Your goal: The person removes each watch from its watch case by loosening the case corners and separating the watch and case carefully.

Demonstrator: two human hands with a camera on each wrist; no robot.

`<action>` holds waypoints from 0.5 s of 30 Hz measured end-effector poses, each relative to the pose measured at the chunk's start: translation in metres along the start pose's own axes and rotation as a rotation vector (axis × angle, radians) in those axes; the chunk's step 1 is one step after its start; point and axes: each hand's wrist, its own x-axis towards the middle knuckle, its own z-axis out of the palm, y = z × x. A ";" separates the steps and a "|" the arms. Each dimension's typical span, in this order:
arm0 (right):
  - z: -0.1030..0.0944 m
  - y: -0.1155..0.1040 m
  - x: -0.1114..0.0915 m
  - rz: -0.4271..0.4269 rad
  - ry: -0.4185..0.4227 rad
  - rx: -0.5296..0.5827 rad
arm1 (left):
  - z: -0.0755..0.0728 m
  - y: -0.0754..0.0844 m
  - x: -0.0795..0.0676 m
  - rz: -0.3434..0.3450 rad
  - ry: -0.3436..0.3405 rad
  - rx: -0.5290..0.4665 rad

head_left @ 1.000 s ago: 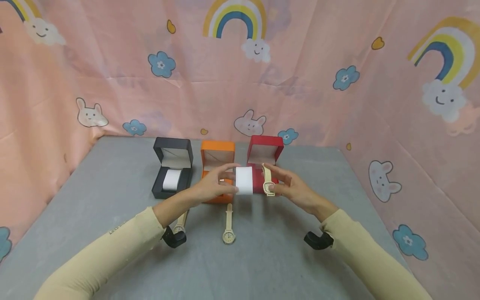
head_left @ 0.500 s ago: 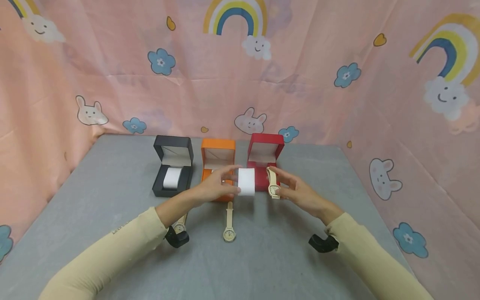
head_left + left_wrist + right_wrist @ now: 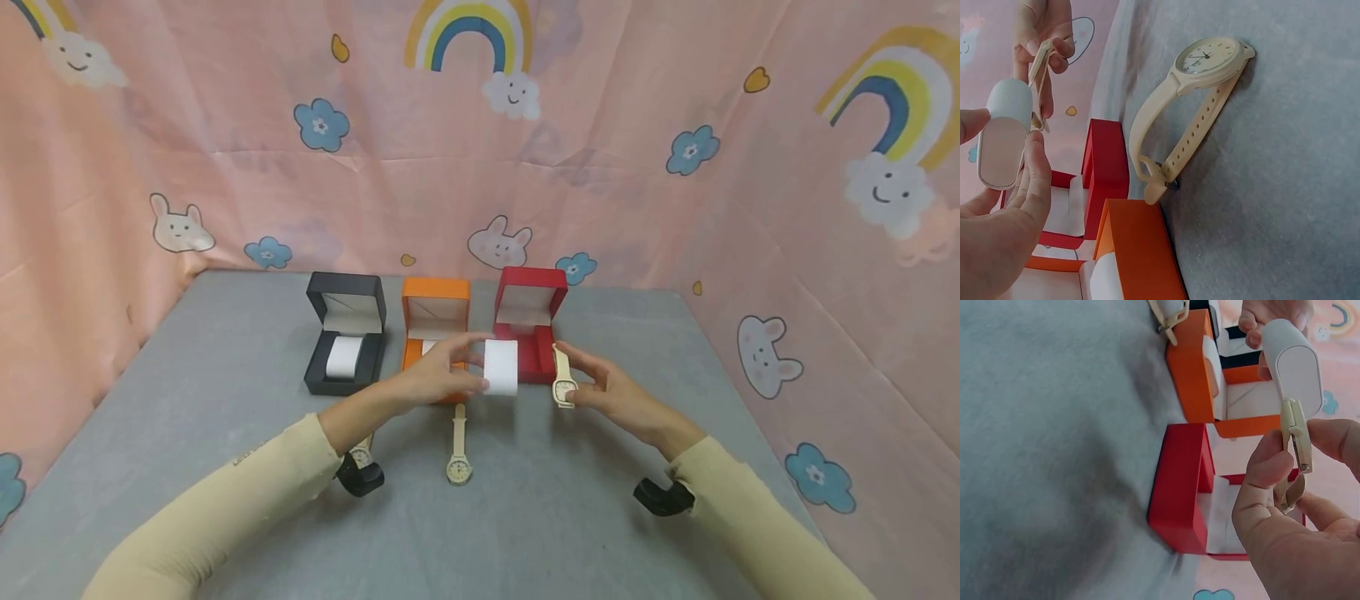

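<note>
My left hand [image 3: 435, 372] pinches a white watch cushion [image 3: 501, 367] between thumb and fingertips, in front of the open red watch box [image 3: 531, 278]. A cream wristwatch [image 3: 563, 385] is held in my right hand [image 3: 611, 398], its thumb near the dial. Seen in the right wrist view, the strap of this watch [image 3: 1297, 434] forms a loop and its edge overlaps the cushion [image 3: 1300, 372]. The head view shows a gap between the two. The red box's base has no cushion in it. On the grey table a second cream watch [image 3: 1207, 62] lies below the left hand.
An orange box [image 3: 437, 289] and a black box [image 3: 346, 286] stand open left of the red one, each with a white cushion. Another watch [image 3: 362, 455] lies partly behind the left wrist. A pink patterned curtain [image 3: 600, 192] hangs behind the table.
Both hands have moved to the right and slightly toward the front, the right one farther. The gap between cushion and watch has widened, and more of the red box's base shows.
</note>
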 end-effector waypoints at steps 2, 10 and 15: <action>-0.002 0.001 -0.003 -0.002 0.002 -0.009 | 0.001 0.000 0.001 0.003 -0.001 0.003; -0.008 0.006 -0.014 0.012 0.004 -0.053 | 0.008 -0.001 0.004 0.000 -0.005 0.028; -0.012 0.007 -0.022 0.025 0.006 -0.076 | 0.013 0.001 0.005 -0.009 -0.021 0.024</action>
